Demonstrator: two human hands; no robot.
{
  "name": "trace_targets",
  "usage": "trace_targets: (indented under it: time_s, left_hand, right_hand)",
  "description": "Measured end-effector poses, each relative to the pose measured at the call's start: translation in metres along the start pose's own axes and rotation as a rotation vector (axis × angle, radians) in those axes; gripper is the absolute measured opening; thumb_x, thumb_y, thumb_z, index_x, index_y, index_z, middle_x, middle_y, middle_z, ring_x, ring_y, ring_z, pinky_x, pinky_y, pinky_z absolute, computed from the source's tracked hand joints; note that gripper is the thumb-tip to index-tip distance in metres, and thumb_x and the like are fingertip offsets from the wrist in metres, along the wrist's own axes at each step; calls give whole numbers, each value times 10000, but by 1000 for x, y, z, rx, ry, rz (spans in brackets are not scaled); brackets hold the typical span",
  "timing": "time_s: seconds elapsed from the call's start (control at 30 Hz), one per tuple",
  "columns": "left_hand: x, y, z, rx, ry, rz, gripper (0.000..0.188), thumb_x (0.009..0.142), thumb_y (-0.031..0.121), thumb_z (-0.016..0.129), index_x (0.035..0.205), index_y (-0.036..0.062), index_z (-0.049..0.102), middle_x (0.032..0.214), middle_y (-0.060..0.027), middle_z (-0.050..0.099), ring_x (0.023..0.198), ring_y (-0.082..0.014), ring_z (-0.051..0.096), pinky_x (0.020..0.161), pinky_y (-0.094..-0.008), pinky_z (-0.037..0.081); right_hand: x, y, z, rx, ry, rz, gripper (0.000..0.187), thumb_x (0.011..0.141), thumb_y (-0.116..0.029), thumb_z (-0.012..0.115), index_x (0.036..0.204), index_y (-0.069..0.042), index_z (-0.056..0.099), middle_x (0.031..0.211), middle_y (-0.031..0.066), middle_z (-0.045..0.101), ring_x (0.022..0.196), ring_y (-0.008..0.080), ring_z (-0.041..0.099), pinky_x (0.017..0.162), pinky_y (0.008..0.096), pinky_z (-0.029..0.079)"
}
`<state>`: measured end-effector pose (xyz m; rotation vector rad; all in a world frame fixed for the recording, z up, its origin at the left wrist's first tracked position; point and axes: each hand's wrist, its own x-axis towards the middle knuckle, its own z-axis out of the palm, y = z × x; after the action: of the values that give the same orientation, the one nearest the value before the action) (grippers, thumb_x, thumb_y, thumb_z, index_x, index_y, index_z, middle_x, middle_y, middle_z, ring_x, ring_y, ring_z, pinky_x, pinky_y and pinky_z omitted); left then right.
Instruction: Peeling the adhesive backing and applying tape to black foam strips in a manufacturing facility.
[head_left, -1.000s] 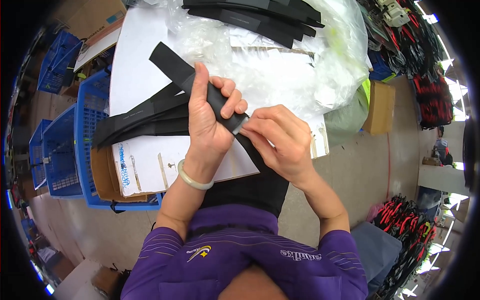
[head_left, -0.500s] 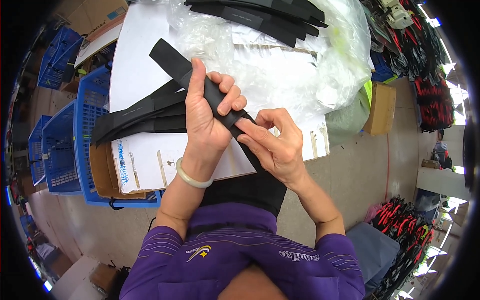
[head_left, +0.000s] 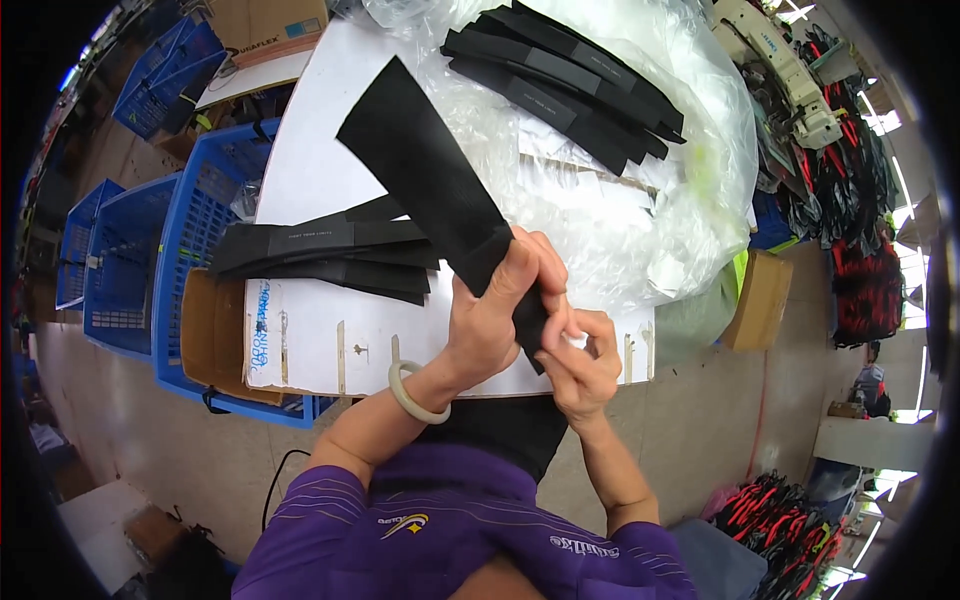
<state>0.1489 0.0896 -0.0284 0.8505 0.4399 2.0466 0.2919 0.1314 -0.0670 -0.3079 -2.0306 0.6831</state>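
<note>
A long black fabric strip [head_left: 425, 160] slants up and to the left from my two hands, its wide end out over the table. My left hand [head_left: 495, 315] is wrapped round its lower part, thumb on top; a pale bangle sits on that wrist. With fingertips pinched, my right hand [head_left: 580, 365] grips the strip's lower right edge close to the left fingers. To the left lies a pile of black strips [head_left: 330, 250] with small grey labels. Another pile of black strips [head_left: 570, 80] rests on clear plastic at the back.
The white-topped table [head_left: 300, 370] carries crumpled clear plastic sheeting [head_left: 620, 235]. Blue plastic baskets [head_left: 215, 175] and an open cardboard box [head_left: 215, 340] stand at its left. A brown carton [head_left: 760, 300] is on the floor to the right, a sewing machine [head_left: 780, 70] at the back right.
The held strip has turned its broad face up and shows more of its length. Both hands have shifted right and lower in view, and the view itself has moved.
</note>
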Motion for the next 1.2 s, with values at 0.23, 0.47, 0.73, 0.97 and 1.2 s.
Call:
trace_targets:
  time_s: [0.23, 0.47, 0.73, 0.97, 1.2]
  left_hand:
    - [-11, -5, -8, 505, 13, -77, 331, 985, 292, 536, 1089, -3, 644, 1028, -83, 629, 942, -141, 575, 826, -271, 453]
    - [-98, 7, -14, 1095, -281, -242, 246, 820, 52, 691, 1048, -29, 642, 988, -141, 627, 959, -250, 611, 840, -331, 490]
    - [-112, -36, -36, 1689, -677, -241, 755, 699, 101, 755, 1359, -22, 410, 1421, -210, 368, 1363, -401, 307, 1108, -490, 302]
    - [-111, -43, -38, 1667, -623, -198, 768, 674, 47, 770, 1373, 73, 453, 1433, -139, 399, 1365, -369, 330, 1084, -477, 343]
    - [-120, -56, -22, 1844, -587, -153, 723, 692, 65, 755, 1351, 63, 459, 1419, -181, 393, 1375, -358, 319, 1125, -508, 262]
  right_hand:
    - [7, -3, -20, 292, -117, 666, 255, 687, 48, 770, 901, -1, 641, 868, 67, 615, 811, 147, 590, 747, 281, 476]
    - [-17, 43, -50, -256, -67, 33, 140, 705, -30, 747, 829, -46, 684, 805, 54, 620, 697, 204, 574, 621, 319, 452]
    - [-94, 45, -65, -477, -315, 82, 286, 740, -203, 751, 1015, -134, 717, 1117, 27, 635, 1080, 223, 552, 903, 394, 396]
    - [-117, 43, -70, -565, -296, 141, 334, 759, -254, 748, 1080, -170, 710, 1215, 5, 611, 1158, 210, 513, 977, 408, 354]
    - [-125, 40, -66, -594, -240, 134, 318, 783, -210, 743, 1095, -162, 705, 1203, 5, 621, 1139, 219, 515, 952, 391, 357]
